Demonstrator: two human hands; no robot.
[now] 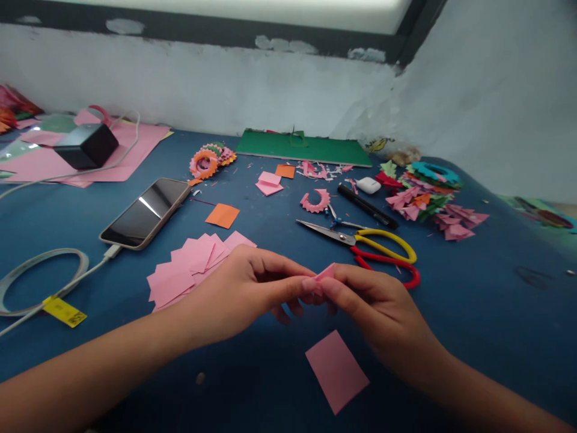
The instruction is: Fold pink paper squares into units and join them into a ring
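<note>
Between my two hands, near the middle of the view, is a small folded piece of pink paper (pixel 325 273). My left hand (pixel 256 282) pinches its left side with thumb and fingers. The right side is pinched by my right hand (pixel 369 297). Fingertips hide most of the piece. A flat pink paper rectangle (pixel 337 371) lies on the table below my hands. Partly behind my left forearm, pink paper pieces (pixel 184 270) lie fanned out. Scissors (pixel 356 240) with yellow and red handles rest just beyond my right hand.
On the blue table (pixel 252 385) lie a phone (pixel 146 213) with a cable, a tape roll (pixel 83 264), an orange square (pixel 222 215), a curved pink paper chain (pixel 315 201), a black pen (pixel 367 205) and a white case (pixel 368 185). Folded paper pieces (pixel 419 192) are heaped at right.
</note>
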